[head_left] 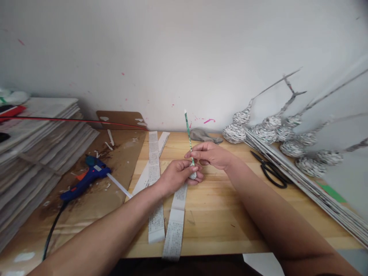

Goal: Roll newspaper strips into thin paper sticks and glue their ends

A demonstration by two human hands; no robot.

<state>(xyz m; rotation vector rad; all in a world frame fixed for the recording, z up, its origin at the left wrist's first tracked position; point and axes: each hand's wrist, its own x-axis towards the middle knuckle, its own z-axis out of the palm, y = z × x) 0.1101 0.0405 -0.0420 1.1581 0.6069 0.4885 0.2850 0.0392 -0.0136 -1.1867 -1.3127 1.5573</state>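
Observation:
My left hand (178,175) is closed around the lower end of a thin rolled paper stick (188,130) and the top of a printed newspaper strip (175,222) that trails toward me. My right hand (211,154) pinches the same stick just above, fingertips pressed together. The stick points up and away, its green-and-white tip near the wall. A second newspaper strip (155,180) lies flat on the wooden table (218,214) just left of my hands.
A blue glue gun (86,179) rests on brown cardboard (120,153) at left, beside a tall stack of newspapers (37,149). Black scissors (271,170), a bundle of rolled paper sticks (310,184) and several woven paper gourds (238,128) sit right. A grey cloth (202,135) lies by the wall.

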